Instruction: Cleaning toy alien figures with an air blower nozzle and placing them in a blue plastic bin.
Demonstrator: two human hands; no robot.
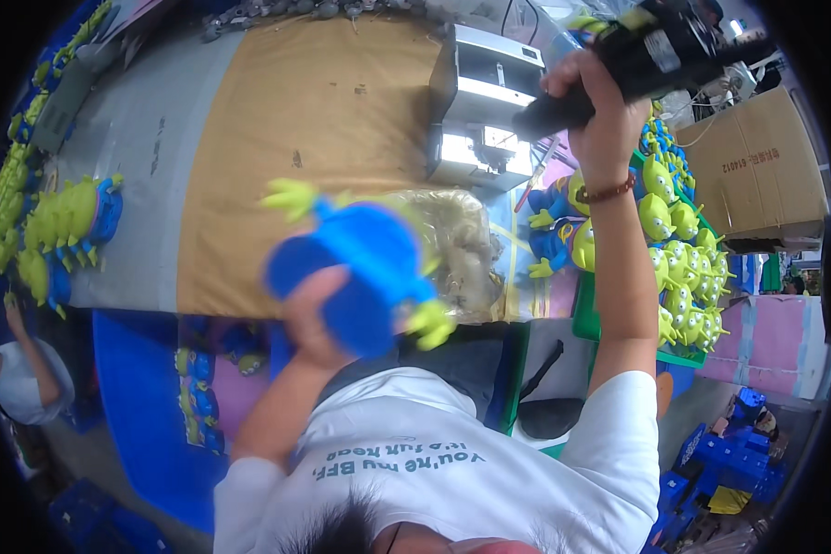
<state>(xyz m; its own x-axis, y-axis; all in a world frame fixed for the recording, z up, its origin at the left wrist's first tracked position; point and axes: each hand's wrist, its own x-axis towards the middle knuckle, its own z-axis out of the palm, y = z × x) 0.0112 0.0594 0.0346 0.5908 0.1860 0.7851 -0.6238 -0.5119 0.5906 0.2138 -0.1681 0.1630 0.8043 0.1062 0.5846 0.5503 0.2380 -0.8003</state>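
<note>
My left hand (pixel 316 319) is wrapped round a blue and lime-green toy figure (pixel 365 272), held above the front edge of the table. Its blue body faces up, green hands stick out at both ends, and motion blurs it. Raised at the upper right, my right hand (pixel 593 106) grips the handle of a black pistol-grip power tool (pixel 657 54). The tool's exact kind is unclear. Below that hand stands a white metal box-shaped device (pixel 489 102). A clear plastic bag (pixel 457 249) lies beyond the toy.
A green crate (pixel 586 309) at the right is heaped with green toy heads (pixel 688 268), near a cardboard box (pixel 757 171). Finished-looking toys (pixel 69 222) line the table's left. A blue bin (pixel 134 397) stands below. Another person's arm (pixel 30 346) shows at far left.
</note>
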